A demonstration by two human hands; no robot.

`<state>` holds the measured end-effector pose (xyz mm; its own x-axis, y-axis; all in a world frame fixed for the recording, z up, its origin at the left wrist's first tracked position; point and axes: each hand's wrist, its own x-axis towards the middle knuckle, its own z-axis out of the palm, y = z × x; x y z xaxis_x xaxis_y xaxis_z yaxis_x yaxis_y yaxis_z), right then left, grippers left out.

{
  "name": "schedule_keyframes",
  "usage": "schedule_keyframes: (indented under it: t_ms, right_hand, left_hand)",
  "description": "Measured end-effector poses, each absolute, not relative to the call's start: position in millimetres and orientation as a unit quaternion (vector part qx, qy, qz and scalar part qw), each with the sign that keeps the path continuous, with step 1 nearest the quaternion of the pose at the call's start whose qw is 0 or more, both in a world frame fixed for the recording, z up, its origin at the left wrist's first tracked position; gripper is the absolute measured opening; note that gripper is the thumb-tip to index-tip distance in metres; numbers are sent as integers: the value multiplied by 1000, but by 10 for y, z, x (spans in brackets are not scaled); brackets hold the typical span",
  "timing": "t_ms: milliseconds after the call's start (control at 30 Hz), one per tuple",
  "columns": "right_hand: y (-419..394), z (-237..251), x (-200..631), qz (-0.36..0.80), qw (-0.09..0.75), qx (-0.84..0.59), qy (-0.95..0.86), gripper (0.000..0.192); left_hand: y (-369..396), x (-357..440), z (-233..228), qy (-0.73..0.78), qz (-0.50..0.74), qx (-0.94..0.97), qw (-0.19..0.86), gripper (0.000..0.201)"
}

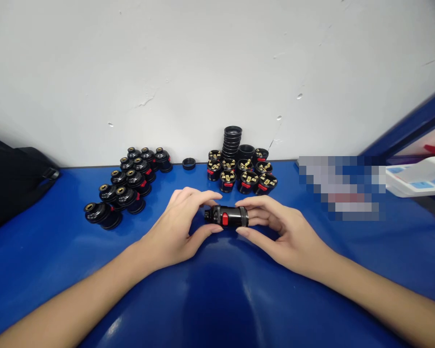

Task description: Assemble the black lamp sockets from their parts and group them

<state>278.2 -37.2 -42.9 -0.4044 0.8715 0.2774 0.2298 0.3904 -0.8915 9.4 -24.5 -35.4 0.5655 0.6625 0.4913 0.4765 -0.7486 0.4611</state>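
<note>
Gripping one black lamp holder at frame centre, both hands' fingers closed on it; finished holders stood left, open bases remained upper centre.

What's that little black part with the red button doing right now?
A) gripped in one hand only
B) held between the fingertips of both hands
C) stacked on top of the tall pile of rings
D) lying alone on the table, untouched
B: the black part with the red button lies sideways between the left hand and the right hand, with fingertips of both on its ends, above the blue table.
</note>
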Motion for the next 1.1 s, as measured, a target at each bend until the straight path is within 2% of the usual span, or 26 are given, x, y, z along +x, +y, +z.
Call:
schedule_keyframes:
  t_ms: [200, 400, 533, 633, 767, 933, 1100]
  right_hand:
    - [-370, -402, 2775, 409, 386, -374, -737, 34]
    - [-364, -407, 2778, 413, 384, -372, -737, 35]
    - [-363, -403, 2782, 399, 384, -378, -742, 34]
    - [-368, -410, 2788, 398, 384, -375, -744, 34]
    - [-370, -428, 2791, 408, 385, -369, -741, 35]
    - [-365, -428, 2790, 412, 386, -370, -738, 36]
    - [-364, -407, 2792, 389, 382, -374, -750, 35]
  left_hand:
    - [-252, 110, -323, 304, 351, 876, 128, 62]
    - [-274, 97, -317, 346, 299, 876, 156, 44]
    - [-245, 99, -332, 326, 333, 873, 140, 52]
    - [-235, 117, -327, 302, 353, 877, 126, 50]
    - [-253, 122, -313, 323, 334, 874, 145, 61]
    - [-251, 96, -348, 342, 309, 878, 129, 35]
    - [-220, 93, -366, 319, 346, 876, 109, 38]
